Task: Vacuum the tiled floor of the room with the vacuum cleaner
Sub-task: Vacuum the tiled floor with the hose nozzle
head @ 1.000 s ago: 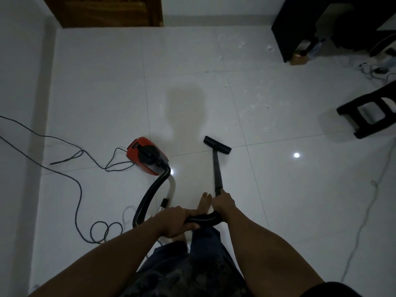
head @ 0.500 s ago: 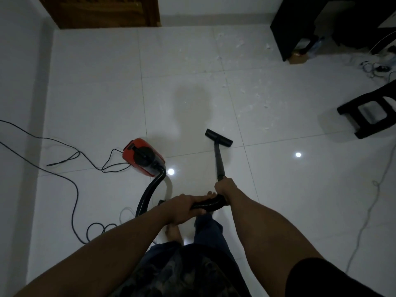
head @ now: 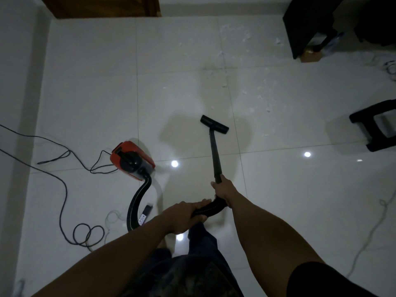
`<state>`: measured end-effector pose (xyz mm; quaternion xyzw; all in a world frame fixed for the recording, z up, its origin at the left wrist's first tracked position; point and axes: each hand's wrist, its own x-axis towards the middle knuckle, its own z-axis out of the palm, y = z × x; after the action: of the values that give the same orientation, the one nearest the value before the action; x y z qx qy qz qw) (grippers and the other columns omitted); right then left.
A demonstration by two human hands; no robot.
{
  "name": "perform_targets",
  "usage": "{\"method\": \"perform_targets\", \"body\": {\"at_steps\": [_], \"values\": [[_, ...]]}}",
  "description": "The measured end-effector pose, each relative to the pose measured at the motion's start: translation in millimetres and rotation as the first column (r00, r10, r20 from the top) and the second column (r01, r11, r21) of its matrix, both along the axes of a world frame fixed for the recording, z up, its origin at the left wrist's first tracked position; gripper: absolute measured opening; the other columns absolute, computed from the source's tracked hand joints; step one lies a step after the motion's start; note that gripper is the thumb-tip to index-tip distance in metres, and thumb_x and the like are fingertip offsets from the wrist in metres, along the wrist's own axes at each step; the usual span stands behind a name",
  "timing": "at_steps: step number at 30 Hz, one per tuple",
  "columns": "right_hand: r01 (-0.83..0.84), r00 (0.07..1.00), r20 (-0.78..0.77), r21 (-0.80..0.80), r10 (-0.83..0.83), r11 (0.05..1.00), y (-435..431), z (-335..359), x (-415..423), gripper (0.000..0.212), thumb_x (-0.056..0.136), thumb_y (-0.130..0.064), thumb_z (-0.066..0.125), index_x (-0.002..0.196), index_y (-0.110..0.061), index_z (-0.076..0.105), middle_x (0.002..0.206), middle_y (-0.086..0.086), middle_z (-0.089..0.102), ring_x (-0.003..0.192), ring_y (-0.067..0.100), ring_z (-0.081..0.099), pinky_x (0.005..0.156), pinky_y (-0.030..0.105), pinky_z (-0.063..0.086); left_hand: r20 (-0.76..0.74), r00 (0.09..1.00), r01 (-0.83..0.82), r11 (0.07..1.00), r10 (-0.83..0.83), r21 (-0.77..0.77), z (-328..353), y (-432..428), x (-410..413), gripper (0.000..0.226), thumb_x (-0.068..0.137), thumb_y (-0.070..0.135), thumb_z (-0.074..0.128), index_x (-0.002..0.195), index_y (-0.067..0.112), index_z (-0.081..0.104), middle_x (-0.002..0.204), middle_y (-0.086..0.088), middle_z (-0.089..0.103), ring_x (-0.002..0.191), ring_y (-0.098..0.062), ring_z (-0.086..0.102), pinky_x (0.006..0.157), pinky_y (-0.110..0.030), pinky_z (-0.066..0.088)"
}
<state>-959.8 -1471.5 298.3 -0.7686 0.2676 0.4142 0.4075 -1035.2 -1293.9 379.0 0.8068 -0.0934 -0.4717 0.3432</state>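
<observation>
Nozzle (head: pixel 214 124) sits farther out on the floor (head: pixel 90 99) than a second ago, pushed forward across the tile joint toward the white scraps (head: pixel 252 99) scattered ahead and to the right. That reads as a forward stroke under way, with the worst of the litter not yet reached; the head lies just short of the nearest flecks, so most of the job looks undone.

Head view: the right hand (head: pixel 222 189) is wrapped around the wand (head: pixel 215 155) at its lower end, fingers curled tight on the tube, thumb along the near side. The left hand (head: pixel 182 217) is closed over the hose (head: pixel 137 200) where it bends up to the handle, fingers pressed together around it. The hose loops back left to the red vacuum (head: pixel 131 160), which stands on the floor left of the wand and well apart from the nozzle. Its cord (head: pixel 64 189) trails off left and coils near the person's feet, a snag risk if the body is pulled along.

Containers: a dark cabinet (head: pixel 308 24) stands at top right with a small box (head: pixel 310 57) at its foot; what either holds cannot be made out. The vacuum's own dust bin is not visible from here. A black stool (head: pixel 372 125) stands at right, beside the littered patch.
</observation>
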Motion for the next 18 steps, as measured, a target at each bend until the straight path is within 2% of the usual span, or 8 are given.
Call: {"method": "perform_targets", "body": {"at_steps": [3, 6, 10, 12, 14, 16, 17, 18], "values": [[0.097, 0.994, -0.058, 0.098, -0.092, 0.990, -15.0, -7.3, 17.1, 0.064, 0.101, -0.033, 0.052, 0.156, -0.026, 0.021, 0.115, 0.019, 0.060, 0.081, 0.028, 0.061, 0.083, 0.043, 0.057, -0.009, 1.000, -0.008, 0.999, 0.009, 0.035, -5.1, -16.6, 16.4, 0.060, 0.103, 0.047, 0.046, 0.157, 0.041, 0.020, 0.129, -0.009, 0.067, 0.101, -0.023, 0.068, 0.097, -0.040, 0.051], [0.173, 0.983, -0.096, 0.170, -0.158, 0.970, -24.6, -19.1, 34.8, 0.069, 0.101, -0.024, 0.054, 0.157, -0.032, 0.014, 0.106, 0.020, 0.059, 0.072, 0.025, 0.057, 0.081, 0.045, 0.056, 0.000, 1.000, 0.002, 0.996, -0.002, 0.086, -10.2, -28.5, 35.9, 0.059, 0.103, 0.048, 0.045, 0.156, 0.042, 0.020, 0.118, -0.010, 0.071, 0.092, -0.024, 0.069, 0.092, -0.039, 0.053], [0.155, 0.985, -0.106, 0.173, -0.138, 0.973, -26.5, -34.9, 50.4, 0.074, 0.100, -0.019, 0.054, 0.157, -0.034, 0.009, 0.110, 0.020, 0.060, 0.072, 0.024, 0.056, 0.078, 0.041, 0.055, -0.045, 0.999, -0.025, 0.996, 0.029, 0.090, -22.9, -36.2, 54.4, 0.059, 0.103, 0.046, 0.046, 0.156, 0.041, 0.021, 0.144, -0.004, 0.057, 0.117, -0.025, 0.063, 0.106, -0.043, 0.045], [0.100, 0.991, -0.098, 0.144, -0.086, 0.985, -26.6, -45.0, 55.3, 0.075, 0.100, -0.019, 0.053, 0.157, -0.034, 0.007, 0.116, 0.021, 0.060, 0.077, 0.025, 0.057, 0.080, 0.042, 0.055, -0.084, 0.996, -0.004, 0.992, 0.014, 0.125, -32.6, -42.4, 59.2, 0.059, 0.104, 0.046, 0.043, 0.157, 0.039, 0.020, 0.145, -0.015, 0.053, 0.128, -0.033, 0.054, 0.114, -0.048, 0.035], [0.045, 0.997, -0.068, 0.117, -0.038, 0.992, -24.8, -51.5, 60.2, 0.075, 0.100, -0.019, 0.053, 0.157, -0.033, 0.006, 0.121, 0.020, 0.058, 0.083, 0.028, 0.059, 0.086, 0.046, 0.056, -0.101, 0.994, 0.046, 0.982, -0.027, 0.184, -38.0, -46.3, 64.4, 0.060, 0.105, 0.044, 0.041, 0.159, 0.034, 0.016, 0.158, -0.029, 0.024, 0.149, -0.045, 0.016, 0.122, -0.055, 0.012], [0.045, 0.998, -0.058, 0.110, -0.039, 0.993, -21.6, -59.9, 71.0, 0.075, 0.100, -0.018, 0.053, 0.158, -0.033, 0.007, 0.120, 0.019, 0.059, 0.083, 0.027, 0.059, 0.085, 0.046, 0.057, -0.123, 0.992, 0.054, 0.977, -0.029, 0.206, -42.1, -47.7, 77.7, 0.063, 0.105, 0.043, 0.042, 0.160, 0.031, 0.012, 0.157, -0.037, -0.019, 0.147, -0.048, -0.019, 0.123, -0.056, 0.001], [0.090, 0.994, -0.078, 0.127, -0.080, 0.988, -19.0, -64.3, 74.8, 0.074, 0.100, -0.016, 0.053, 0.158, -0.033, 0.009, 0.116, 0.019, 0.060, 0.080, 0.026, 0.059, 0.082, 0.045, 0.057, -0.130, 0.991, 0.051, 0.978, -0.025, 0.205, -42.0, -47.5, 85.0, 0.064, 0.105, 0.041, 0.043, 0.159, 0.030, 0.012, 0.153, -0.039, -0.025, 0.147, -0.049, -0.019, 0.123, -0.055, 0.003], [0.169, 0.982, -0.116, 0.162, -0.152, 0.972, -15.9, -67.1, 77.6, 0.074, 0.100, -0.012, 0.052, 0.157, -0.035, 0.011, 0.109, 0.018, 0.060, 0.076, 0.025, 0.057, 0.077, 0.044, 0.056, -0.133, 0.991, 0.049, 0.978, -0.022, 0.202, -40.4, -46.8, 91.6, 0.063, 0.105, 0.040, 0.044, 0.159, 0.029, 0.014, 0.154, -0.041, -0.019, 0.148, -0.050, -0.009, 0.123, -0.054, 0.009]]}}
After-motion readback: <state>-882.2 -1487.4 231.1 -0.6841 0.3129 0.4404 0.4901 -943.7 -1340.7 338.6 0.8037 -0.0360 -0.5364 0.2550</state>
